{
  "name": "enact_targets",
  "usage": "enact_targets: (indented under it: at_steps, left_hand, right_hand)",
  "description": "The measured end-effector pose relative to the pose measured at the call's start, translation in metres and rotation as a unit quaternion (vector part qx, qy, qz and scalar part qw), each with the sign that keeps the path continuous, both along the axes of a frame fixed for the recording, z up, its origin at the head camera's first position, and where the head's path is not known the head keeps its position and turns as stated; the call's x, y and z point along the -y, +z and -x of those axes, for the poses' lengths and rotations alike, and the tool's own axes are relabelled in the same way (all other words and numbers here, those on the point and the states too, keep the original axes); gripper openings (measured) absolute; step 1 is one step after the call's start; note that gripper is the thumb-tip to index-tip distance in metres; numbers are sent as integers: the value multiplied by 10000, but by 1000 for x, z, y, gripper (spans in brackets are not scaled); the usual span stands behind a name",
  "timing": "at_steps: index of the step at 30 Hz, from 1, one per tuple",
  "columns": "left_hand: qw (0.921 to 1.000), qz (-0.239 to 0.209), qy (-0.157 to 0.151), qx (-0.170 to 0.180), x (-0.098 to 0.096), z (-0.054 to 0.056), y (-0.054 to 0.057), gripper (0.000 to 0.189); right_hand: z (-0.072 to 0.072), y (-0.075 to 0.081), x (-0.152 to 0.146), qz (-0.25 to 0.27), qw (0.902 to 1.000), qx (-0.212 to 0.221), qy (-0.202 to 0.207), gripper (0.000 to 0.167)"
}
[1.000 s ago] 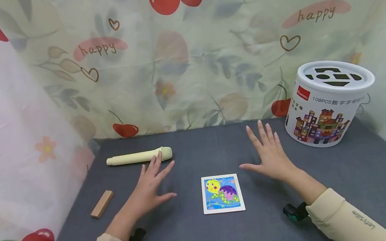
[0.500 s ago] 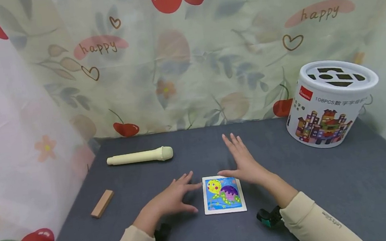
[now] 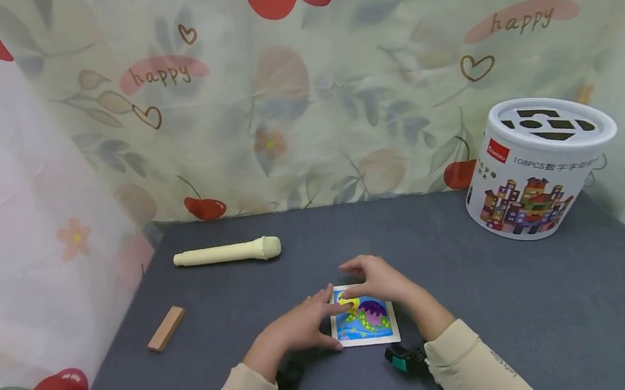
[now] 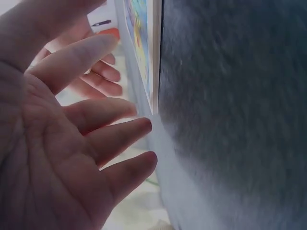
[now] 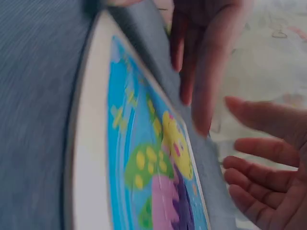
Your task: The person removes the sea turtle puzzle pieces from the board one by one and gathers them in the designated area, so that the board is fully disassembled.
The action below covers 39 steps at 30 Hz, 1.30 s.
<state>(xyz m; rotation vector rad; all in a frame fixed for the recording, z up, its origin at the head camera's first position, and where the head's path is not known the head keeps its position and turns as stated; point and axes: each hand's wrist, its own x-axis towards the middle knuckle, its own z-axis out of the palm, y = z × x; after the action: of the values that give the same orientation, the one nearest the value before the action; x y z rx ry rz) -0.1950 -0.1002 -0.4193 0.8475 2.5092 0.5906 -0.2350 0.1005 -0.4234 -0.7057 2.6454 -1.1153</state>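
A small square turtle picture board (image 3: 376, 325) with a white border lies flat on the dark table. Over its left side reaches my left hand (image 3: 299, 328), thumb near the front left corner and fingers spread towards the yellow turtle head. My right hand (image 3: 383, 281) is bent over the far edge, its fingers loosely curved and overlapping the picture's top. Seen from the left wrist, the left palm (image 4: 62, 143) is bare beside the board's pale edge (image 4: 154, 57). In the right wrist view, the right hand's curved fingers (image 5: 261, 189) are apart from the board and hold nothing.
A cream toy microphone (image 3: 226, 253) lies at the back left. Nearer, on the left, is a wooden block (image 3: 166, 329). At the back right stands a white bucket (image 3: 523, 195) with a shape-sorter lid. A patterned curtain (image 3: 304, 124) borders the table (image 3: 536, 297).
Both hands have come inward from wide apart, the left moving right and the right moving left and nearer, until they overlap the board. The board stays in place.
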Motion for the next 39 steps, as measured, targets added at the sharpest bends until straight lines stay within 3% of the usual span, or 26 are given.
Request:
enact_targets:
  at_steps: [8,17,31,39]
  left_hand:
    - [9998,95,179,5,-9,-6,-5,60]
    - [9994,229,265,13,-9,-8,-6,59]
    - [9997,132,210,46,-7,-6,-10,60]
    - [9998,53,162,61,-6,-7,-10,59]
  right_hand:
    - [2,-10,5,344,9976,603,24,40]
    - [-2,-14,11,114,9988,412,-232,29]
    - [-3,-19,11,76,9999,21,-146,20]
    - [-4,-20,14,-114,9995,195,-208,21]
